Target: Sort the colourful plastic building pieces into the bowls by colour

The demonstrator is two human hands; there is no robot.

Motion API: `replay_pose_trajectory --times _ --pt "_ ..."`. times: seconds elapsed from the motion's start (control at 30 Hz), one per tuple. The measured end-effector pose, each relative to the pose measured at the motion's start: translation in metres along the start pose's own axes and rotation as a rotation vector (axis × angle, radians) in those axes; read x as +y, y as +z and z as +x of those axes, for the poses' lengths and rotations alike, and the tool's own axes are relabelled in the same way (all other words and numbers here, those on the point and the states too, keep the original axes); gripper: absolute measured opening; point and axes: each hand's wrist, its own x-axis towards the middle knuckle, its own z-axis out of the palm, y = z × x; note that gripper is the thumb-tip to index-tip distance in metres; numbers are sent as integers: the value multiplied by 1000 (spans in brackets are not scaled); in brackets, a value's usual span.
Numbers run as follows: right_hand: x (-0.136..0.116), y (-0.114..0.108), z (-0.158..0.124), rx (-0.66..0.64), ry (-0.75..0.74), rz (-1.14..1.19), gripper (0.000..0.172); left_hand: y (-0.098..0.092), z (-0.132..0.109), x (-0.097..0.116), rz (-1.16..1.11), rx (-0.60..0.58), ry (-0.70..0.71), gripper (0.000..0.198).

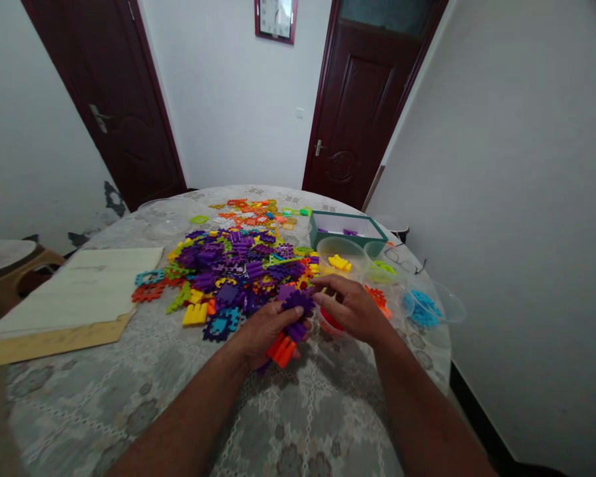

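Head view: I see the left hand at lower centre, fingers pressed together around a stack of purple and orange interlocking plastic blocks. Right hand just right of it, fingers spread beside the stack's top, not pinching. Heap of mixed-colour plastic pieces on a grey lace-patterned round tablecloth, centre of frame. Clear plastic bowl of yellow pieces and teal open box sit above the right hand.

The left hand holds purple-and-orange plastic blocks; the right hand touches them.
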Motion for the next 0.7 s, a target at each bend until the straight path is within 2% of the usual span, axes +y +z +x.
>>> replay_pose_trajectory --times 0.1,0.17,0.23,0.33,0.43,0.5,0.57,0.63,0.7 --pt "-6 11 0 -92 -47 -14 20 1 -1 -1 40 -33 -8 41" --pt "-7 12 0 -101 -45 -38 16 1 -1 -2 62 -62 -22 39" --pt "-6 5 1 -52 -16 -76 14 0 0 -1 54 -71 -28 38" --pt "-1 -16 0 -11 34 -93 17 -1 1 3 -51 11 -11 33" --pt "6 -37 -5 -194 90 4 18 -3 1 10 -201 100 -36 29" --pt "13 -46 -9 -330 145 95 24 -4 0 13 -265 104 -61 27" --pt "21 -51 -10 -393 180 161 31 -4 -1 15 -292 85 -69 28" --pt "30 -51 -6 -348 204 194 26 -4 -3 15 -290 66 -71 32" --pt "41 -48 3 -152 270 252 26 -4 -3 14 -270 54 -74 35"
